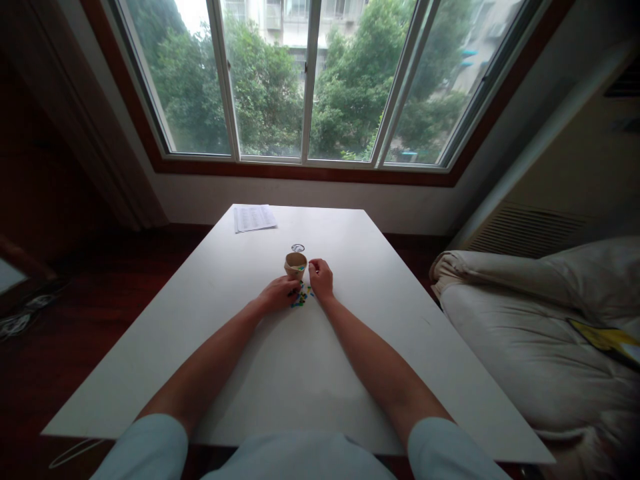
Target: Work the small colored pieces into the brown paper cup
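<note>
Tan paper fills our left hand [280, 294]: its fingers are closed around the lower part of a small paper cup [295, 271], near the middle of the white table [410, 287]. The cup stands mouth up, with a few coloured bits visible inside. Our right hand [321, 278] is curled just beside the rim, thumb and forefinger close together; we cannot tell whether a piece is pinched between them. Close to our left fingertips, on our side of the cup, lies a loose scatter of tiny blue, green, yellow and black pieces [300, 298], too small for us to make out their shape. Just beyond the cup sits a small dark-rimmed round object [298, 248]. Printed sheets of paper [255, 218] lie at the table's far left corner. Past that edge we face a sliding window [265, 100] in a brown wooden frame, with leafy trees outside. Cream padded bedding [495, 333] spreads to our right, and cables [23, 321] lie on the dark red floor [100, 280] to our left.
</note>
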`<control>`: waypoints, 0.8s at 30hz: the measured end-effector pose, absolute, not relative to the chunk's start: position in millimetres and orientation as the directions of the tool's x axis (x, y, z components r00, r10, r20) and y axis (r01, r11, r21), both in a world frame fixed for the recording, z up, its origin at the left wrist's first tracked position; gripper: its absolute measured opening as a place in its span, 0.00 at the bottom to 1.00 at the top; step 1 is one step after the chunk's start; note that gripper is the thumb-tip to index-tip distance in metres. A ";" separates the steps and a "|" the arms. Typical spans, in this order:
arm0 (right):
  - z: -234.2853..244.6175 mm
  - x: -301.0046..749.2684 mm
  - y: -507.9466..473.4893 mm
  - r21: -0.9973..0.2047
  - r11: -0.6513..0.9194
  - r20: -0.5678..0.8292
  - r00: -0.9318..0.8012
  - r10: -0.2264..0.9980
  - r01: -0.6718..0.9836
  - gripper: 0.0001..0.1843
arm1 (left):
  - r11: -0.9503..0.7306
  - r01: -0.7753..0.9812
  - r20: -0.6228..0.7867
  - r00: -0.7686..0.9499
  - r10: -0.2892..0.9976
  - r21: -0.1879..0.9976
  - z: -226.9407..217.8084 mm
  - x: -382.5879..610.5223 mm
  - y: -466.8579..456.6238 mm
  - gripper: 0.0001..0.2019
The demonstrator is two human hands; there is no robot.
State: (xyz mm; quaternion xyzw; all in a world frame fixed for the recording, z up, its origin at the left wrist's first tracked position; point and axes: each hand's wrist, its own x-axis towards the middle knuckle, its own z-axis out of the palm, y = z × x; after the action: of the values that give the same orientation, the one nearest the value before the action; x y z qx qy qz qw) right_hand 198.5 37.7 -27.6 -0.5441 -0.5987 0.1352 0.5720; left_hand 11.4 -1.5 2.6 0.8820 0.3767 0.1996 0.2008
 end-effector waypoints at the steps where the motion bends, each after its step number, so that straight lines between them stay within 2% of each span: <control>1: -27.6 198.4 37.6 -0.784 0.370 0.537 0.246 0.807 0.498 0.12 | -0.637 0.582 0.201 0.639 0.743 0.505 2.7 11.2 -1.7 0.07; 6: -27.0 198.2 36.9 -0.784 0.366 0.534 0.245 0.809 0.502 0.12 | -0.653 0.592 0.204 0.647 0.734 0.472 0.5 10.2 -0.1 0.11; 24: -30.8 199.1 39.8 -0.780 0.376 0.542 0.238 0.806 0.501 0.12 | -0.685 0.613 0.234 0.654 0.719 0.393 0.1 13.6 1.5 0.09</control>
State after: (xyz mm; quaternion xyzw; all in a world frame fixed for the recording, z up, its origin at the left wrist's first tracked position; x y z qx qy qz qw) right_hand 199.1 39.8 -30.8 -0.5421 -0.6025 0.1338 0.5703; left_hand 13.6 1.5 0.1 0.8985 0.3707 0.1884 0.1409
